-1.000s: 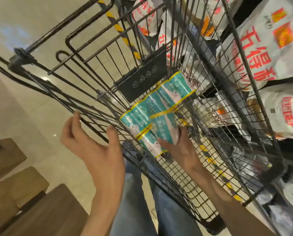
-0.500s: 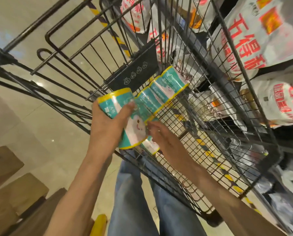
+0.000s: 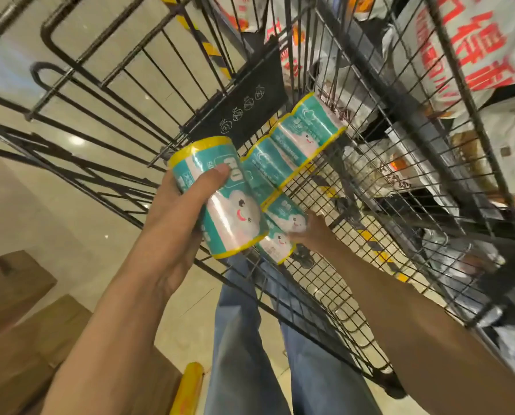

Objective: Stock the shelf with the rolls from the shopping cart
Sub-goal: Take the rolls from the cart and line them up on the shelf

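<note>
Both hands are at the near end of a black wire shopping cart [image 3: 370,163]. On the left, the left hand [image 3: 178,211] wraps around a teal, yellow-edged, plastic-wrapped roll with a cartoon cloud face [image 3: 220,199], thumb pressed across its upper part, holding it above the cart's near rim. Further right and lower, the right hand [image 3: 313,232] reaches inside the basket with its fingers closed on another teal roll of the same kind [image 3: 283,226]; the held roll in front hides part of that grip. Two more matching teal rolls [image 3: 292,148] lie side by side just behind, resting against the folded black plastic child-seat flap [image 3: 244,106] at the cart's back wall.

Brown cardboard boxes [image 3: 19,319] sit on the pale tiled floor [image 3: 55,211] at the lower left. A yellow cylindrical object [image 3: 187,384] shows at the bottom edge, too cropped to identify. Blue jeans-clad legs [image 3: 250,339] show through the wire grid below the basket. To the right, past the cart's wire side, white plastic bags with red printed characters [image 3: 475,49] crowd the shelf [image 3: 511,205], seen only through the bars.
</note>
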